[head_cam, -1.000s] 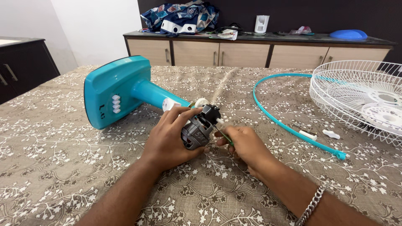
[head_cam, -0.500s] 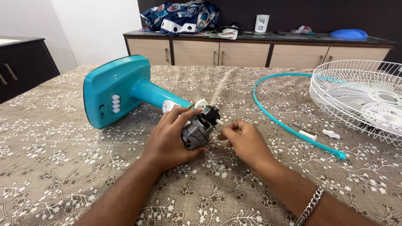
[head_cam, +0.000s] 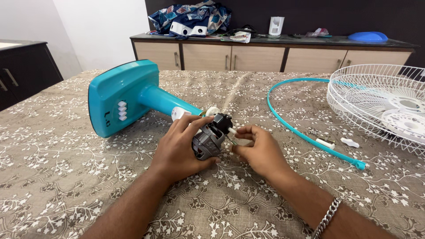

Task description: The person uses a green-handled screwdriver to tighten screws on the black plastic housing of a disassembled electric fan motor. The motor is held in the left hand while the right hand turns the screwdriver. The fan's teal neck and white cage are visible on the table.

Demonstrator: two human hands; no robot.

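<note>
A turquoise fan stand (head_cam: 126,95) lies on its side on the patterned tablecloth, its neck pointing right. At the neck's end sits a bare grey fan motor (head_cam: 208,141). My left hand (head_cam: 179,148) wraps around the motor from the left. My right hand (head_cam: 259,148) pinches a small white part (head_cam: 231,131) at the motor's front end, with a thin tool shaft under the fingers. A metal bracelet is on my right wrist.
A turquoise ring (head_cam: 301,128) and a white wire fan guard (head_cam: 385,106) lie at the right. Two small white pieces (head_cam: 338,142) rest by the ring. A sideboard (head_cam: 265,53) with cloth and a blue dish stands behind the table (head_cam: 66,177).
My right hand has shifted slightly up and left toward the motor's front, now pinching the white part. My left hand and the stand have hardly moved.
</note>
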